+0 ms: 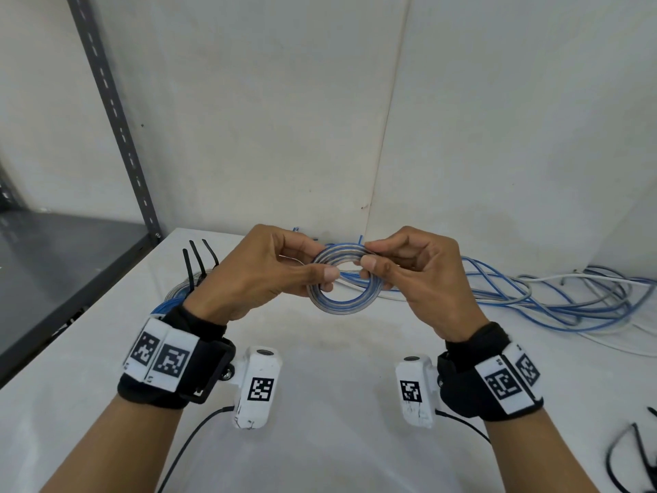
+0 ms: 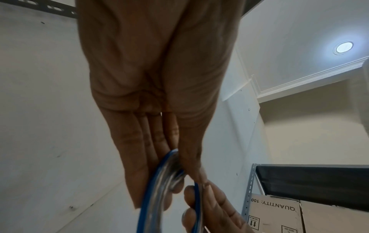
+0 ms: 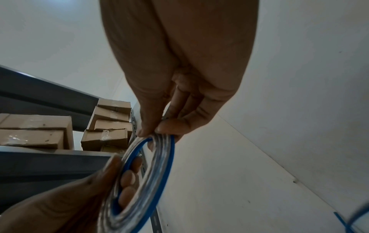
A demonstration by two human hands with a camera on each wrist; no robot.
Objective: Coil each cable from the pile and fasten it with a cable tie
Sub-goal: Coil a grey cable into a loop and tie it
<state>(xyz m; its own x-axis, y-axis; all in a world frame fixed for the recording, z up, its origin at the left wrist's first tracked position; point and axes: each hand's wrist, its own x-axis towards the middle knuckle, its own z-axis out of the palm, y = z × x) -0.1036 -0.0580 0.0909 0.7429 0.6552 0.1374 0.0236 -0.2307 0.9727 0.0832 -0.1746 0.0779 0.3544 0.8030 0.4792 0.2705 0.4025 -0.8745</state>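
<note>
A small coil of blue and white cable (image 1: pixel 343 300) hangs above the white table (image 1: pixel 320 350) between both hands. My left hand (image 1: pixel 284 275) pinches the coil's left side between thumb and fingers; the left wrist view has the same coil (image 2: pixel 159 181) edge-on under that hand (image 2: pixel 159 157). My right hand (image 1: pixel 398 268) pinches its upper right side, and the right wrist view brings that coil (image 3: pixel 143 173) and hand (image 3: pixel 159 126) up close. A loose pile of blue and white cables (image 1: pixel 554 297) lies on the table to the right. Black cable ties (image 1: pixel 636 453) lie at the near right edge.
Behind my left wrist lies a coiled cable bundle (image 1: pixel 170 300) with black tie tails (image 1: pixel 197 261) sticking up. A dark metal shelf (image 1: pixel 64 265) stands left of the table. White walls close off the back and right. Cardboard boxes (image 3: pixel 40 130) sit on shelving.
</note>
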